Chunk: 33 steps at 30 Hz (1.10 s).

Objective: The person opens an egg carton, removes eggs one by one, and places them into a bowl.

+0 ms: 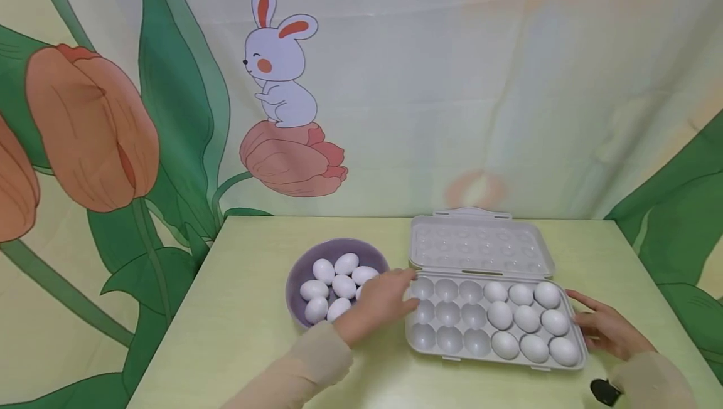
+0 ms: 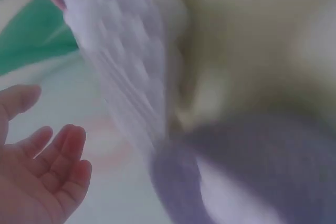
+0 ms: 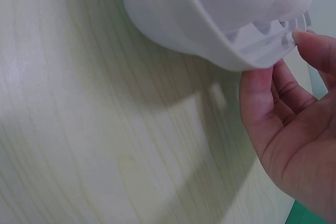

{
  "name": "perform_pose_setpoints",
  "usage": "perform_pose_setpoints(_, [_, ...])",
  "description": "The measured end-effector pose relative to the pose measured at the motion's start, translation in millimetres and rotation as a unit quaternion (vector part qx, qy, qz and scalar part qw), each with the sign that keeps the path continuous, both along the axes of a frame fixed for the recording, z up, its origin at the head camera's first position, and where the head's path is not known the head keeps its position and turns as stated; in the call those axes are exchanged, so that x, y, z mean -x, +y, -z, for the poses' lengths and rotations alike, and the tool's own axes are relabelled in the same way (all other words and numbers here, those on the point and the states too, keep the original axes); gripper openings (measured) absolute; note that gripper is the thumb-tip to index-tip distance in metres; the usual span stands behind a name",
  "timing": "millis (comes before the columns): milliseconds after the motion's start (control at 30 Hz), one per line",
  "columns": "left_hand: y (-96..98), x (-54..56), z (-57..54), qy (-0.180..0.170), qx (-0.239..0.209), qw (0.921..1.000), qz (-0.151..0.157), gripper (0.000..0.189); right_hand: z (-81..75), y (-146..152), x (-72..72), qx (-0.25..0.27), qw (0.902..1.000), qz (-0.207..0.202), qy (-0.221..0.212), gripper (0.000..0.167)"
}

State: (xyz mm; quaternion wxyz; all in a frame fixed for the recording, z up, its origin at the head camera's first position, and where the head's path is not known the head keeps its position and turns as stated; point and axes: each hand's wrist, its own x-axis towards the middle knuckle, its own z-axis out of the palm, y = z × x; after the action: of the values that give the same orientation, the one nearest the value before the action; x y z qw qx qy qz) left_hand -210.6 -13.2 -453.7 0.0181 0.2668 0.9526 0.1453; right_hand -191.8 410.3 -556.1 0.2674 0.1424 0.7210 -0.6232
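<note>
A: Nothing was held in the left hand! Its fingers were loosely bent, half open, poised between the round purple bowl on the left and the light-grey plastic egg tray on the right.

B: And by the right hand the tray's right end was firmly pinched, thumb over the rim, fingers beneath!

A: The smooth white oval eggs?

B: Nine were seated in the tray's right half; others were heaped in the bowl, partly hidden by the left hand.
</note>
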Motion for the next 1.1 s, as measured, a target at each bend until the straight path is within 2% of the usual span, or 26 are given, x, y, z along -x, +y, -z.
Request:
perform_pose_setpoints(133, [47.3,-11.1,22.0,-0.061,-0.044,0.9972,0.007,0.038,1.7,-0.1,0.7,0.003,1.0000,0.005,0.002,0.075])
perform_pose_setpoints(233, [73.3,-16.9,45.9,-0.098,-0.057,0.9934,-0.014,0.043,3.2,-0.9,2.0,0.001,1.0000,0.008,0.000,0.074])
perform_pose_setpoints(333, [92.2,-20.7,67.8,-0.106,-0.066,0.9915,-0.037,0.047,3.4,-2.5,3.0,-0.006,0.9998,0.020,-0.007,0.075])
perform_pose_setpoints(467, [111.2,-25.4,85.3,-0.088,-0.071,0.9923,-0.052,0.049,2.2,-2.9,3.1,-0.002,0.9998,0.018,-0.007,0.077])
perform_pose_setpoints(533, [119.5,-27.4,89.0,-0.069,-0.063,0.9944,-0.050,0.048,0.9,-2.9,2.7,0.002,0.9999,0.016,-0.004,0.078])
perform_pose_setpoints(767, [141.6,-34.7,96.1,-0.012,-0.017,0.9998,-0.006,0.033,0.9,-1.3,2.5,-0.003,0.9999,0.011,-0.003,0.077])
perform_pose_setpoints(1000, [151.4,-37.1,97.0,-0.015,0.000,0.9997,0.017,0.028,1.6,0.0,1.6,-0.006,0.9998,0.020,-0.004,0.078])
perform_pose_setpoints(1100, [151.6,-37.2,97.4,-0.015,-0.002,0.9998,0.014,0.026,1.7,-1.2,2.1,-0.009,0.9997,0.022,-0.007,0.077])
